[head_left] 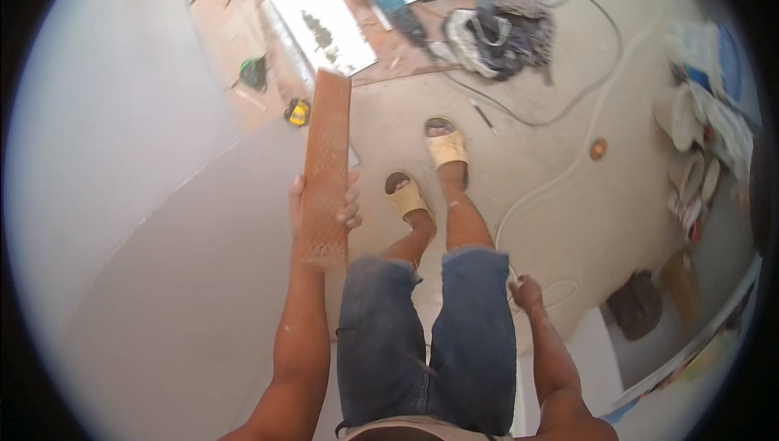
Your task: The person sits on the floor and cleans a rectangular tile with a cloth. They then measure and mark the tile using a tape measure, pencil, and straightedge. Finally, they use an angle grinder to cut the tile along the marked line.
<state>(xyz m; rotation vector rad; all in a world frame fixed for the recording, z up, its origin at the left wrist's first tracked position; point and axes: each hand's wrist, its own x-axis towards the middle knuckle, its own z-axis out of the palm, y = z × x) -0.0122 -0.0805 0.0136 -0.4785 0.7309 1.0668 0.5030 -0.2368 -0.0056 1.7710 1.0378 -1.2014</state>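
My left hand [350, 207] grips a long, narrow reddish-brown tile strip [326, 165] from below. Its fingers wrap the right edge and the thumb lies along the left edge. A faint mesh pattern shows on the strip's face, and its far end reaches toward the work area on the floor. Low at my right side, my right hand [527, 292] is closed. A pale cable [519, 222] runs to its fingertips; whether they hold the cable or something else, I cannot make out.
Ahead lie a white patterned tile [320, 19], an angle grinder [398, 9], a yellow tape measure [297, 111], a green-and-black tool [253, 73] and a bundle of cloth [499, 35]. A dark cord [613, 27] and a pen-like stick [483, 116] cross the floor. Bags [714, 108] stand at right.
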